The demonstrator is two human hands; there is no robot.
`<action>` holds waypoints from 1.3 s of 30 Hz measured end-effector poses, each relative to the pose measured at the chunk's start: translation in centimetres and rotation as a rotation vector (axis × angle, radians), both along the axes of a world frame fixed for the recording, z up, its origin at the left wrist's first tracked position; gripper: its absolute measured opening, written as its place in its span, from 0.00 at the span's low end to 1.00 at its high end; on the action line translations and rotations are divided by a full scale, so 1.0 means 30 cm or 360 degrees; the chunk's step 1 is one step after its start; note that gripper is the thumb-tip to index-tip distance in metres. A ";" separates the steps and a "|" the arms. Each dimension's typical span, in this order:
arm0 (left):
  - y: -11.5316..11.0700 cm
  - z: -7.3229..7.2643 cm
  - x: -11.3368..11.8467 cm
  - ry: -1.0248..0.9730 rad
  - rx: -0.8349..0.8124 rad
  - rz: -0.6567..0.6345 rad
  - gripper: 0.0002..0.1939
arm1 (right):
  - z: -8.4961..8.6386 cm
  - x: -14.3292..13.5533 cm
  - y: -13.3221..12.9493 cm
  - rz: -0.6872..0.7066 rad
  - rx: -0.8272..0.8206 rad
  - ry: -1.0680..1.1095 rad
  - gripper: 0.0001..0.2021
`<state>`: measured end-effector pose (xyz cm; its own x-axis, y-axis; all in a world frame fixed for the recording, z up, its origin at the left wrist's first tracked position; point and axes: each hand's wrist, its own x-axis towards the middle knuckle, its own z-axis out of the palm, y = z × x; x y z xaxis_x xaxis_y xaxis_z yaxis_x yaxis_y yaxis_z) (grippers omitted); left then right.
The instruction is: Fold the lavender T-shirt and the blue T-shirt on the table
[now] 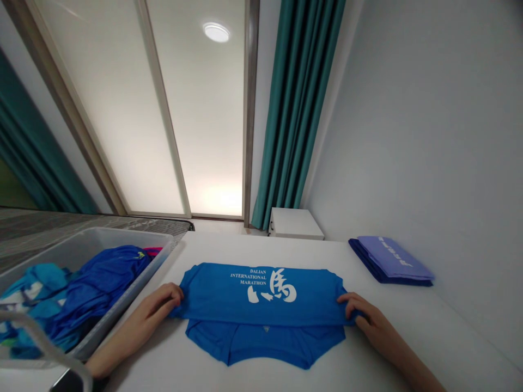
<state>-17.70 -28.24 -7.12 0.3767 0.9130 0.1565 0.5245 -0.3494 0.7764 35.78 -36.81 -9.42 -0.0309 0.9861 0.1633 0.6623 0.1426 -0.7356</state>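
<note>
A blue T-shirt (220,299) with white lettering lies on the white table, its hem part folded over toward the collar, which faces me. My left hand (161,305) pinches the left end of the folded edge. At the opposite end, my right hand (362,313) grips the fabric between thumb and fingers. The shirt's shoulders and neckline show below the fold, flat on the tabletop.
To the left stands a translucent plastic bin (122,234) holding crumpled blue clothes (110,277). Folded purple and navy garments (390,258) lie at the right by the wall. A white cabinet (295,223) stands beyond the table (261,247). A blurred pale tube (44,337) crosses the lower left.
</note>
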 end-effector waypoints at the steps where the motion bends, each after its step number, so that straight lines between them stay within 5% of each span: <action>1: 0.000 0.000 0.005 0.0040 0.0011 0.0015 0.14 | 0.000 0.005 0.000 0.0016 0.0029 -0.0012 0.07; 8: 0.013 -0.021 0.022 0.0217 0.0202 0.0041 0.12 | 0.002 0.012 0.004 -0.0070 0.0116 -0.0267 0.16; 14: 0.019 -0.033 0.018 0.0308 0.0300 0.0022 0.12 | -0.017 -0.034 0.020 -0.0228 0.0333 -0.0586 0.11; 20: 0.019 -0.031 0.021 0.0358 0.0418 -0.0021 0.12 | -0.017 -0.190 0.053 0.0005 0.0489 -0.0878 0.15; 27: 0.008 -0.030 0.024 0.0500 0.0556 -0.0046 0.14 | -0.064 -0.350 0.048 0.0007 0.0319 -0.1154 0.23; 39: 0.056 -0.059 0.065 0.0563 0.0561 -0.0046 0.16 | -0.092 -0.310 0.107 0.0049 0.0154 -0.1270 0.27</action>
<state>-15.75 -26.56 -8.89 0.4868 0.8160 0.3118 0.7204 -0.5769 0.3850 26.48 -33.60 -12.18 -0.2012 0.9655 0.1653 0.9778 0.2082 -0.0257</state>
